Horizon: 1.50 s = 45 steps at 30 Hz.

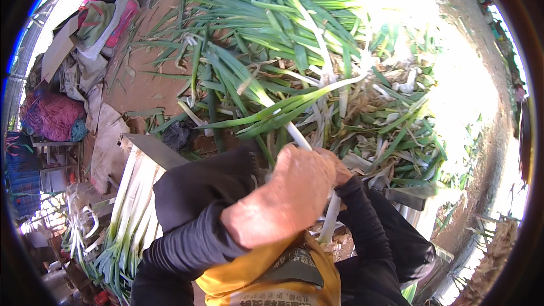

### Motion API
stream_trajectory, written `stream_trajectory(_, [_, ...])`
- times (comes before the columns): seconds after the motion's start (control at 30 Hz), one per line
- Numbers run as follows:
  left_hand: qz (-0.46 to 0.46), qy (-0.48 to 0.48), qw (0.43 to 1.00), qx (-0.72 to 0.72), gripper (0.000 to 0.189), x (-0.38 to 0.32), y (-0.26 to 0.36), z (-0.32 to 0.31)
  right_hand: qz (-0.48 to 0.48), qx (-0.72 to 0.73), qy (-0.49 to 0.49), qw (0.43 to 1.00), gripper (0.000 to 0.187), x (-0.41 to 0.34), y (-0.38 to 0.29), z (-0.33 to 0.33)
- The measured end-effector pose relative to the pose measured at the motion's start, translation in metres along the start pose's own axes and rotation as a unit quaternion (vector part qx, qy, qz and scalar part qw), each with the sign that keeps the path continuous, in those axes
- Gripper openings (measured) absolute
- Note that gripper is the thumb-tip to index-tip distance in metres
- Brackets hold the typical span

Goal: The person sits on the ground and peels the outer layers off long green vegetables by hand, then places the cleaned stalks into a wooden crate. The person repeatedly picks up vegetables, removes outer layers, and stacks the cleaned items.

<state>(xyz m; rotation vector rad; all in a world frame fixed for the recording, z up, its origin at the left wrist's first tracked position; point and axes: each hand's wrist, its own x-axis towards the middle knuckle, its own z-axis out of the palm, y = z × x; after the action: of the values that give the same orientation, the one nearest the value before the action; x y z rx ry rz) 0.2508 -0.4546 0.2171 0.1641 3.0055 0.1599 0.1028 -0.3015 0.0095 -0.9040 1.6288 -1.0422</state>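
Note:
My left hand (289, 187) is closed around the white stem of a green onion stalk (298, 136), whose green leaves point away from me. Just behind it and partly covered by it, my right hand (338, 168) is near the same stalk; its fingers are mostly hidden. A thick white stem (330, 219) shows below the hands, between my legs. Before me lies a big heap of green onions (263, 25), with trimmed leaves and peelings (382, 131) on its right side.
At my left, a bundle of cleaned green onions (131, 204) rests by a metal-edged stand (155, 151). Pink string (53, 114) and cloths (91, 68) lie farther left. A dark plastic bag (178, 134) sits on the ground. Another metal edge (411, 196) is beside my right leg.

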Motion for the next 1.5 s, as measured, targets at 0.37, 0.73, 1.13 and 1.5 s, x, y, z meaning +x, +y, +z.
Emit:
stream_trajectory(0.37, [-0.155, 0.063, 0.972, -0.163, 0.034, 0.018, -0.02, -0.005, -0.026, 0.098, 0.095, 0.99, 0.03, -0.069, -0.127, -0.059])
stream_trajectory(0.73, [-0.174, 0.13, 0.469, -0.856, 0.046, 0.051, -0.031, 0.008, -0.108, 0.251, 0.033, 0.961, 0.035, -0.11, -0.149, -0.007])
stream_trajectory(1.13, [-0.06, 0.335, 0.564, -0.752, 0.025, 0.062, -0.021, 0.002, -0.088, -0.039, 0.007, 0.995, 0.056, -0.096, -0.147, -0.023])
stream_trajectory(1.5, [-0.115, 0.291, 0.663, -0.68, 0.021, 0.07, -0.002, 0.007, -0.199, -0.321, 0.317, 0.87, 0.081, -0.02, -0.201, -0.08])
